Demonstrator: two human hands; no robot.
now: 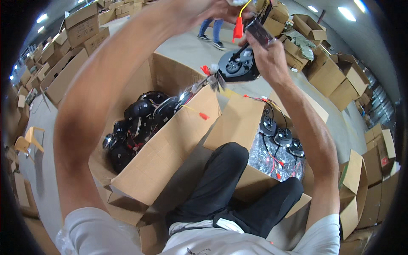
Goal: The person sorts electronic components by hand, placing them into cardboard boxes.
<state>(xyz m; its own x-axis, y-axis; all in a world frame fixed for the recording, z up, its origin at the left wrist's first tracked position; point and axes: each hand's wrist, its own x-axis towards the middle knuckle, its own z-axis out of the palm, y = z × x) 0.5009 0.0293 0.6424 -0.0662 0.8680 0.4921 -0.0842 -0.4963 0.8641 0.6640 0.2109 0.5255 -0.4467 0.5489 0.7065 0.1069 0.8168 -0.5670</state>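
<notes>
Cardboard boxes crowd a grey warehouse floor, and another person's legs [211,29] stand at the far side. Held up near the top edge of the view is a black motor unit [239,64] — a round, disc-like body with a pale hub, a flat dark bar rising from it and thin wires trailing off. Its long axis runs from the disc at lower left up to the bar at upper right, disc end pointing down toward the boxes. The right hand [267,53] is closed around the bar. The left hand [212,8] is raised beside it at the top edge, fingers curled at a yellow wire with an orange connector [238,29]; how firmly it grips cannot be told. Below, the left box [170,148] holds a heap of similar black units, and the right box [238,123] holds three more on silver wrap — both flank the person's black-trousered knees [229,170].
</notes>
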